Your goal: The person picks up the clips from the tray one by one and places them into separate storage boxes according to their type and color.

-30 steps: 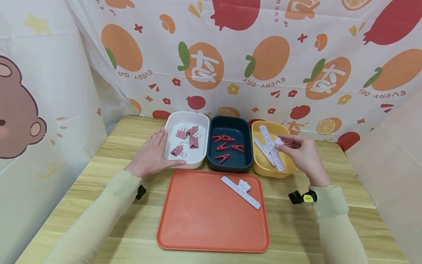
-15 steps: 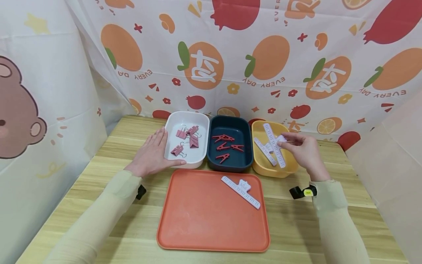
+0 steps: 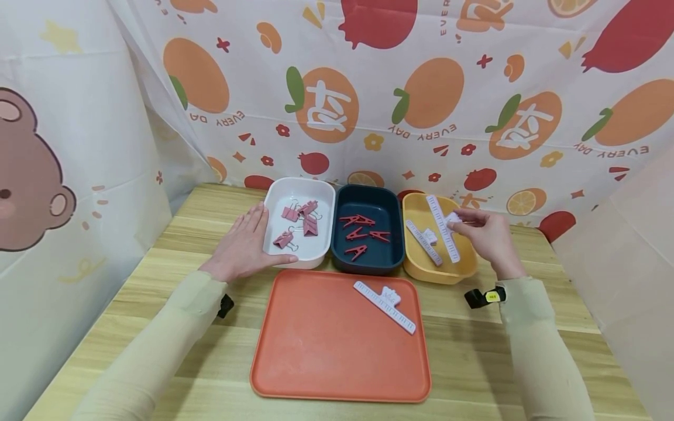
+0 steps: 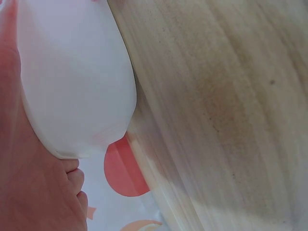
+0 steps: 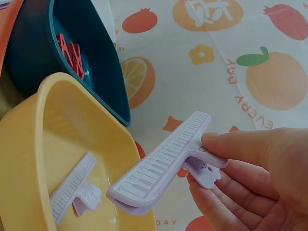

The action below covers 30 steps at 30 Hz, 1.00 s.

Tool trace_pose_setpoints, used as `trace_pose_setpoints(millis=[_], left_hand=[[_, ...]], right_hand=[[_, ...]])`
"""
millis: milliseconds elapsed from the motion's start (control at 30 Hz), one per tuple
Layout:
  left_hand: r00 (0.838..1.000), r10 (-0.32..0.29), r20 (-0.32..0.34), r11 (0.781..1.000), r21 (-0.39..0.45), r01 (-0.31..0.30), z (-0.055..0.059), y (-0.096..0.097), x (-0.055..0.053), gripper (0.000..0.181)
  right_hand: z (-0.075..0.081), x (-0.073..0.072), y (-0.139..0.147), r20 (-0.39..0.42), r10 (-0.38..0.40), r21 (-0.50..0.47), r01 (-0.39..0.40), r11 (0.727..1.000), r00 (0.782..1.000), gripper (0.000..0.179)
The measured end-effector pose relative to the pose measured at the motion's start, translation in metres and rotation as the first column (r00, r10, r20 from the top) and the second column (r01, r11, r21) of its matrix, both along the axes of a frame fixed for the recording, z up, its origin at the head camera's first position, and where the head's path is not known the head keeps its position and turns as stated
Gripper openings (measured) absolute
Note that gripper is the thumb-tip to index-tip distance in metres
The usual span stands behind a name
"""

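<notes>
My right hand (image 3: 489,237) pinches the grip tab of a pale lilac long clip (image 3: 444,229) printed with piano keys. This clip is held over the yellow bin (image 3: 429,273); the right wrist view shows its tab between thumb and fingers (image 5: 240,144). A second lilac clip (image 3: 424,243) lies inside that bin. My left hand (image 3: 244,245) rests against the left side of the white bin (image 3: 300,186), fingers straight and thumb along its front. Pink binder clips (image 3: 309,226) lie in the white bin. Another lilac clip (image 3: 385,306) lies on the orange tray (image 3: 337,356).
Between the white and yellow bins stands a dark blue bin (image 3: 368,199) holding several red clothespins (image 3: 356,252). The tray lies in front of the bins on a wooden table (image 3: 210,345). A printed cloth (image 3: 368,158) hangs directly behind the bins.
My right hand has drawn the lilac clip slightly right and up, away from the other clip in the yellow bin. My left hand has stayed at the white bin.
</notes>
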State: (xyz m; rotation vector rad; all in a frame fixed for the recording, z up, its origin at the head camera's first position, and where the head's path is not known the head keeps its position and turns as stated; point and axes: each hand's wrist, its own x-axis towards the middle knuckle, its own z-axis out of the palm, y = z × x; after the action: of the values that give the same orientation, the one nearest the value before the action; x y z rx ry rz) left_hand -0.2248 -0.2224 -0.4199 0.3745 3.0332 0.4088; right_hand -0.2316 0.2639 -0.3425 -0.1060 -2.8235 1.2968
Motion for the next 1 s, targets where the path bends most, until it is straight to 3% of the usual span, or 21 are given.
trace_pose_setpoints(millis=[700, 1000], left_hand=[[1.0, -0.001, -0.007, 1.0, 0.0, 0.001, -0.001, -0.001, 0.001, 0.132], [1.0, 0.002, -0.009, 1.0, 0.005, -0.002, 0.0, 0.0, 0.001, 0.133]], right_hand=[[-0.008, -0.031, 0.017, 0.105, -0.056, -0.036, 0.06, 0.998, 0.993, 0.051], [-0.013, -0.045, 0.021, 0.092, -0.058, -0.001, 0.059, 0.998, 0.994, 0.046]])
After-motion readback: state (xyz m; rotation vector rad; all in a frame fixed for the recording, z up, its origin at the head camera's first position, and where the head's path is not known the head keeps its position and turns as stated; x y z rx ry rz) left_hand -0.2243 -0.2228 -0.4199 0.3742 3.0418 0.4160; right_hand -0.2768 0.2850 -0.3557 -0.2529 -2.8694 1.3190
